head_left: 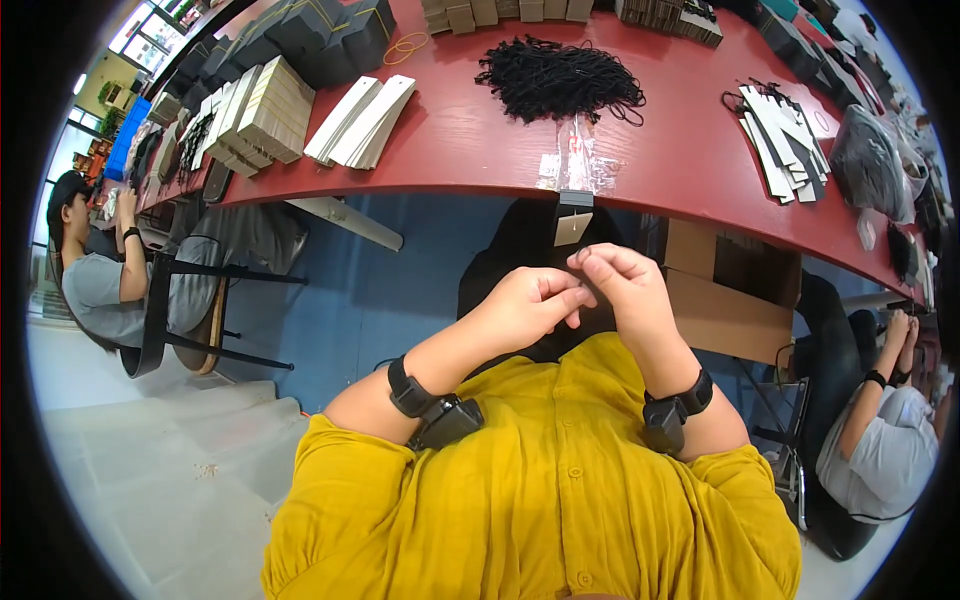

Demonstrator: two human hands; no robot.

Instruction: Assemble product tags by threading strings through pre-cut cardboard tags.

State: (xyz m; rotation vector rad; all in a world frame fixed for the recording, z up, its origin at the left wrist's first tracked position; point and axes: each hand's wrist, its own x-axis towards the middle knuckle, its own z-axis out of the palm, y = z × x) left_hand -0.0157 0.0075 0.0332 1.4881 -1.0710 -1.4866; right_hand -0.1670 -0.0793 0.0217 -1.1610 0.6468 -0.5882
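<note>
In front of my chest, just off the table edge, my two hands nearly touch. My right hand (625,285) is closed in a pinch, with a small dark loop, apparently a black string, showing at its fingertips. Beside it my left hand (540,303) has its thumb and fingers pressed together; what they grip is too small to make out. Just beyond the fingers, a small beige card (572,228) hangs below a dark block (575,200) taped to the table edge. A tangled heap of black strings (555,78) lies farther back on the red table (450,150).
White strip tags (372,122) and stacked tag bundles (262,110) lie left; strung white tags (785,145) and a plastic bag (872,165) lie right. Under the table stands a cardboard box (730,310). People sit at left (105,270) and right (885,440).
</note>
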